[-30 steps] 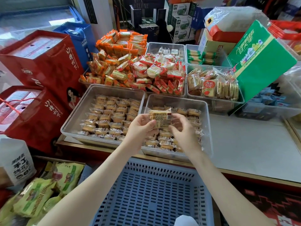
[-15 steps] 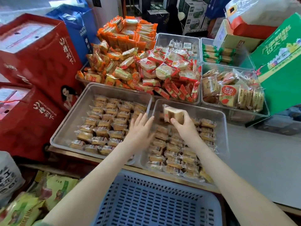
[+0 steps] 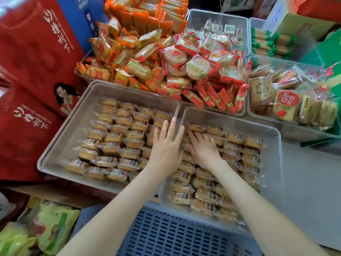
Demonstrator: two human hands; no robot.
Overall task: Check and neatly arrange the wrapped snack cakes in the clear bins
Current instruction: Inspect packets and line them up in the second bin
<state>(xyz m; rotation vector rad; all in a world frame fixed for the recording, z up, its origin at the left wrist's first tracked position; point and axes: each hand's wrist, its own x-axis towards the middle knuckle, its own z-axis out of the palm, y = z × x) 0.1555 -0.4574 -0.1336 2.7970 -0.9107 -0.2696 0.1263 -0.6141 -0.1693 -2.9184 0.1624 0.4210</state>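
Two clear bins sit side by side, each holding rows of small wrapped snack cakes. The left bin (image 3: 60, 145) has its cakes (image 3: 118, 137) in rows. In the right bin (image 3: 273, 156) the cakes (image 3: 238, 157) lie in looser rows. My left hand (image 3: 166, 150) lies flat with fingers spread, over the wall between the two bins. My right hand (image 3: 204, 148) lies palm down on the cakes at the far left of the right bin, its fingertips touching one cake (image 3: 195, 127). Neither hand holds a cake.
Behind the bins are heaps of orange-wrapped snacks (image 3: 129, 58), red-wrapped rice crackers (image 3: 199, 67) and a bin of square biscuits (image 3: 287, 100). Red gift boxes (image 3: 36, 58) stand at the left. A blue slotted basket (image 3: 175, 235) is below my arms; green packets (image 3: 53, 230) lie bottom left.
One second ago both hands held up one cake. My right hand then carried it down into the right bin and now rests flat on the cakes; my left hand let go and lies open.
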